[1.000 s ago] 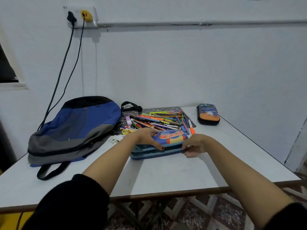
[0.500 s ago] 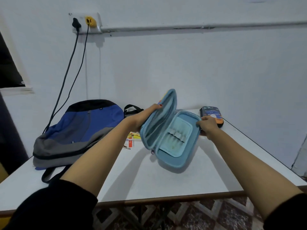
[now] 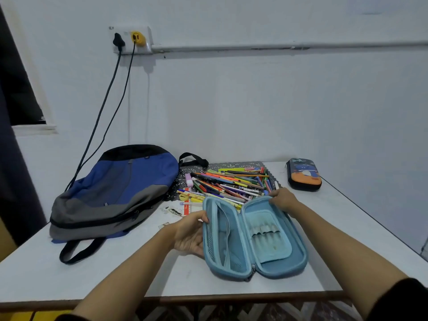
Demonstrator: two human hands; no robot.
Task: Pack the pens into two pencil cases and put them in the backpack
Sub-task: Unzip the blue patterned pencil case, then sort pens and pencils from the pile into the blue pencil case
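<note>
Pencil case (image 3: 254, 237), spread open, is held at lower centre of the frame: left half clasped by the left grip (image 3: 188, 235), upper right rim pinched by the right grip (image 3: 283, 199). Pens (image 3: 231, 181) are heaped just behind it on the desk (image 3: 139, 274), beside the backpack (image 3: 115, 193).

The open pencil case (image 3: 254, 237) you hold is light blue all through, with a mesh pattern on its left half. Your backpack (image 3: 120, 191) is royal blue and grey, with black at the top and on the straps. The pens (image 3: 231, 181) are orange, green, yellow, red, blue, pink and purple, on a black mat (image 3: 176, 189) speckled white. The second pencil case (image 3: 303, 176) is black with a blue and orange picture. Your desk (image 3: 104, 274) is white, brown along its edge.
</note>
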